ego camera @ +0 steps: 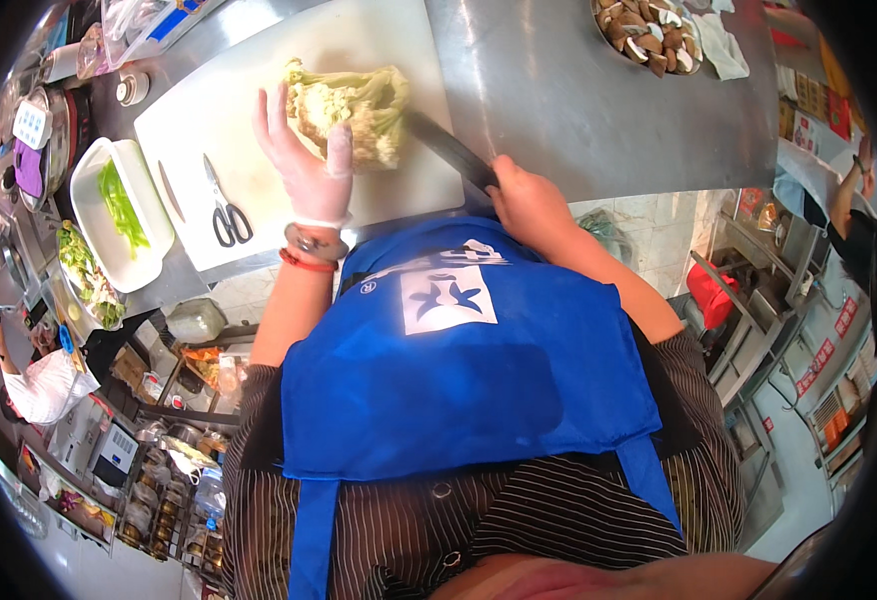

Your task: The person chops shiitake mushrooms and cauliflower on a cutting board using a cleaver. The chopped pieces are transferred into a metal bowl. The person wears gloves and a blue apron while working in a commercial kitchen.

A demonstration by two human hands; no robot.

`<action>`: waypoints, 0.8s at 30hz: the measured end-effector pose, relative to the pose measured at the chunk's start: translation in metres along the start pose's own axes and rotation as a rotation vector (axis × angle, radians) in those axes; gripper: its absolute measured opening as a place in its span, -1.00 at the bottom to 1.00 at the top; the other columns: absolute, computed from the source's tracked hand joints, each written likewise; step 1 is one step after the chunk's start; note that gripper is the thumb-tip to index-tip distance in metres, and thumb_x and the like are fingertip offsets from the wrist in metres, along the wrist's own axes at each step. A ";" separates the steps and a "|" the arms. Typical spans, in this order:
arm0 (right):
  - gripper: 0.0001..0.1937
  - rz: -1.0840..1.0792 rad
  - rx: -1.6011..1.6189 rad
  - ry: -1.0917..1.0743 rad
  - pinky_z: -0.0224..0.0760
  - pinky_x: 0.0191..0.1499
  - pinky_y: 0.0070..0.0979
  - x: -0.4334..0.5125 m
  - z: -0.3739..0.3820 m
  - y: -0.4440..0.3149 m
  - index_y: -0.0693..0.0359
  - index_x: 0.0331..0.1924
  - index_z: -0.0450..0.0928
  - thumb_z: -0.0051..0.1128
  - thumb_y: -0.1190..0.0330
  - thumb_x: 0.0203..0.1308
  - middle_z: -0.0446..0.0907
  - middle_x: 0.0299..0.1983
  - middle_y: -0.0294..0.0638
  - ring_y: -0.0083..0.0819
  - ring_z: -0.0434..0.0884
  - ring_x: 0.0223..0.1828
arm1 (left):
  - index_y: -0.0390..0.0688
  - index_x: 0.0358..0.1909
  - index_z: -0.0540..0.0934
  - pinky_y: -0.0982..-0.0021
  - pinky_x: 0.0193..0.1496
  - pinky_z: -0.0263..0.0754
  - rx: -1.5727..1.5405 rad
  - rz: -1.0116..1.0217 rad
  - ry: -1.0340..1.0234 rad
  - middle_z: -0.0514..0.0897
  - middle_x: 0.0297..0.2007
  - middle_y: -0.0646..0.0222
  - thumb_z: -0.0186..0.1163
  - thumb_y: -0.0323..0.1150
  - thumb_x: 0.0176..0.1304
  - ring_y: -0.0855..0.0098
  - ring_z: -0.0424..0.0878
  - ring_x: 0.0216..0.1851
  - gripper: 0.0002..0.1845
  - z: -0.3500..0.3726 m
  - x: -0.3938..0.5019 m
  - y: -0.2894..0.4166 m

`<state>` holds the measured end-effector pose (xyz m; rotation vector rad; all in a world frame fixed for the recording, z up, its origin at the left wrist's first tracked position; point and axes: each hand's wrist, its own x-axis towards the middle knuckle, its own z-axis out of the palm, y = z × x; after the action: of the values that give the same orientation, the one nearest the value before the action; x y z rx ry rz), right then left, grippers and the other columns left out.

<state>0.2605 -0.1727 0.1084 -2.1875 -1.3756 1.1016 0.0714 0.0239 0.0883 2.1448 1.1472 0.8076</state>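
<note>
A pale cauliflower (356,112) with green stems lies on a white cutting board (386,37). My left hand (311,165), in a thin clear glove, is at its left side with fingers spread. The thumb overlaps the florets; whether it presses on them is unclear. Bare and closed, my right hand (525,199) grips a dark knife (450,146) at the near end. The knife's far end meets the cauliflower's right side, and its tip is hidden there. Black-handled scissors (225,210) rest on the board left of my left hand, blades pointing away.
Left of the board stands a white tub (157,262) with green pepper strips (120,202). Cut mushrooms (648,34) fill a bowl at the back right, beside a white cloth (722,46). A small white-capped container (132,88) sits beyond the tub. Another person (52,386) is at far left.
</note>
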 end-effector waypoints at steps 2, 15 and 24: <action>-0.78 0.024 0.010 -0.021 0.40 -0.24 0.05 -0.009 -0.017 -0.009 0.30 -0.11 0.30 0.06 0.40 0.27 0.59 -0.32 0.17 0.23 0.58 -0.28 | -0.25 0.32 0.30 0.09 0.43 0.08 0.053 0.026 -0.092 0.22 0.37 -0.05 0.29 -0.23 0.17 0.00 0.21 0.38 -0.30 -0.004 0.014 -0.004; -0.72 -0.095 0.071 0.199 0.46 -0.32 0.01 0.115 -0.015 -0.077 0.41 -0.11 0.26 0.07 0.41 0.28 0.57 -0.43 0.27 0.25 0.59 -0.36 | -0.12 0.09 0.36 -0.02 0.38 0.15 -0.133 0.024 0.011 0.27 0.29 0.03 0.32 -0.44 -0.05 -0.12 0.19 0.35 -0.40 0.022 -0.006 -0.022; -0.76 0.046 -0.050 0.069 0.49 -0.29 0.01 0.133 -0.006 -0.087 0.39 -0.16 0.28 0.06 0.41 0.25 0.60 -0.38 0.25 0.22 0.62 -0.34 | -0.04 0.07 0.38 -0.09 0.37 0.18 -0.108 0.004 0.017 0.28 0.29 0.12 0.40 -0.46 -0.14 -0.15 0.18 0.36 -0.35 0.026 -0.011 -0.023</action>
<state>0.2430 -0.0142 0.1095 -2.2810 -1.3429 1.0074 0.0738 0.0204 0.0525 2.0563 1.0828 0.8713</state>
